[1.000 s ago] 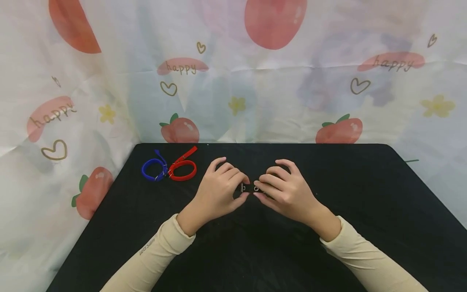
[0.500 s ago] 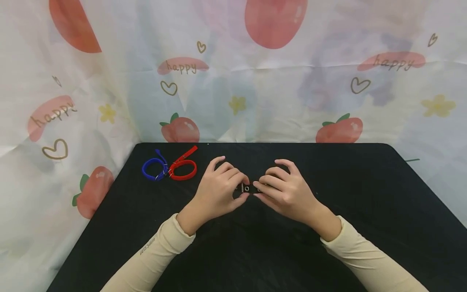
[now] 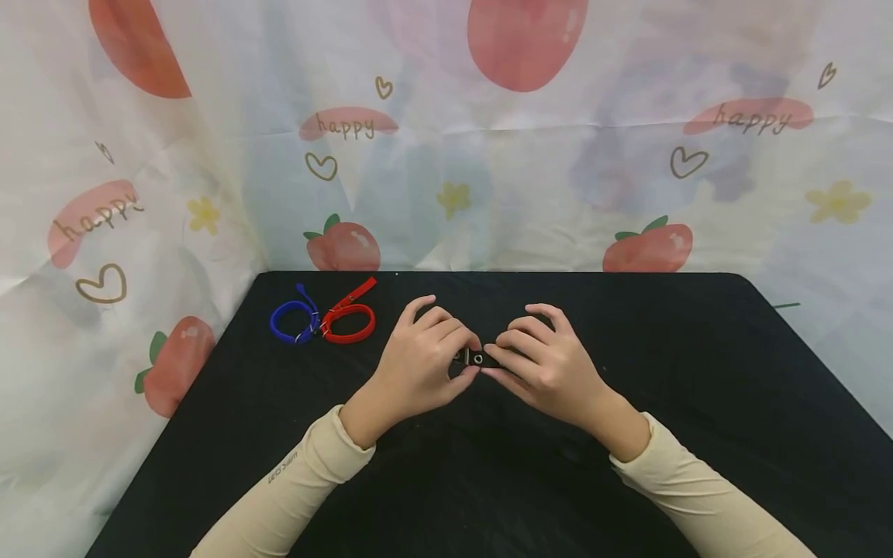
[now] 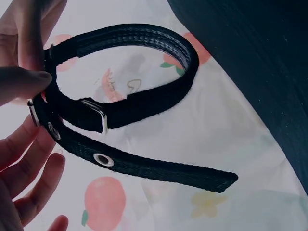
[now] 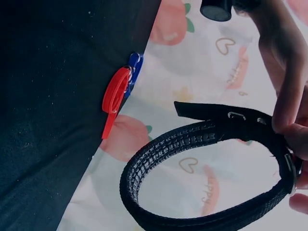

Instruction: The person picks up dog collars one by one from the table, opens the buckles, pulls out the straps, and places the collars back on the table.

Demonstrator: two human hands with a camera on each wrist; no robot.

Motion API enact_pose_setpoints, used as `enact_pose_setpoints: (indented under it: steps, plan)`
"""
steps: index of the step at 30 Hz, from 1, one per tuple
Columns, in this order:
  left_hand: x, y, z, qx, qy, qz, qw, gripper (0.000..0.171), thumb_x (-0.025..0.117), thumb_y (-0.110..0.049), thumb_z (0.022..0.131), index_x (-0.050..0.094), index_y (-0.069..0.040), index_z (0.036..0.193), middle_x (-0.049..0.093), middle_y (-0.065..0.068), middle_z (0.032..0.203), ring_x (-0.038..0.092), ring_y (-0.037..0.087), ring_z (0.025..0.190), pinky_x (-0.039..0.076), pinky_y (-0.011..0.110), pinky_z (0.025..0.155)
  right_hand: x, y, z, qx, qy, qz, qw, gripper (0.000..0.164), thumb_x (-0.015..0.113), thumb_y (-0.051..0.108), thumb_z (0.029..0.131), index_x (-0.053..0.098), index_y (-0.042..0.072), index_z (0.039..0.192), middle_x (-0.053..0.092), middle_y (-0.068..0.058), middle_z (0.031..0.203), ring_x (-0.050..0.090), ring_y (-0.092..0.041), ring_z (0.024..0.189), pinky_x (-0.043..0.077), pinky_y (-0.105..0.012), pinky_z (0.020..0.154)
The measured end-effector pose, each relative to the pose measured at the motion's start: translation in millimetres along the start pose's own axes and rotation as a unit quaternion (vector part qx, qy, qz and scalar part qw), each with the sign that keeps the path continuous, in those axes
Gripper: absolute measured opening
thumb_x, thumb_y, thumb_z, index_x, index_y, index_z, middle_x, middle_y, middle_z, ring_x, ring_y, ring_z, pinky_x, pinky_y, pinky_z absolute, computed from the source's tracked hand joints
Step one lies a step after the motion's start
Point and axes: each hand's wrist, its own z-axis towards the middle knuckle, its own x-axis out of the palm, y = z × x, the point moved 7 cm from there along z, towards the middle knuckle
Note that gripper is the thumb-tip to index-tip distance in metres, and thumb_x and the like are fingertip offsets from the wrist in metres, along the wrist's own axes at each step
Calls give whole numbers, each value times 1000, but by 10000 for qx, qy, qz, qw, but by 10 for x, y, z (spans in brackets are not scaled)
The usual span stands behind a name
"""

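Between my two hands is a black pet collar (image 3: 477, 359) with metal-rimmed eyelets and a metal buckle. My left hand (image 3: 422, 368) pinches it at the buckle, thumb below and index finger above. Close on the other side, my right hand (image 3: 540, 364) pinches the strap between thumb and fingers. The left wrist view shows the collar (image 4: 149, 103) bent into a loop, its free strap end (image 4: 163, 168) trailing outside. From the right wrist, the ridged inner face of the collar (image 5: 132, 185) shows. Fingers hide part of the buckle.
A blue collar (image 3: 282, 333) and a red collar (image 3: 359, 339), both looped, lie side by side on the black table (image 3: 628, 325) at the back left. Behind the table hangs a fruit-print curtain (image 3: 544, 178).
The strap has slid leftward through my fingers, bringing an eyelet from beside my right fingertips to near the buckle. Both hands keep nearly the same places.
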Motion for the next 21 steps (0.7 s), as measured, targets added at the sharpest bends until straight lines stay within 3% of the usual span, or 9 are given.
enact_pose_setpoints:
  steps: [13,21]
  plan:
    - [-26,54,1,-67,-164,-19,9998,16,78,-29,69,69,-20,78,69,-10,77,57,11,80,38,49,103,-145,-55,-39,-172,-764,563,9953,27,60,25,92,74,6,78,64,-2,71,57,-20,68,44,-50,80]
    - [-13,52,-2,44,-45,-258,9996,18,80,-28,70,68,-18,80,68,-9,77,58,11,81,38,46,105,-89,-93,-26,218,-415,792,9958,29,58,27,93,73,6,80,63,-4,75,57,-22,74,44,-48,83]
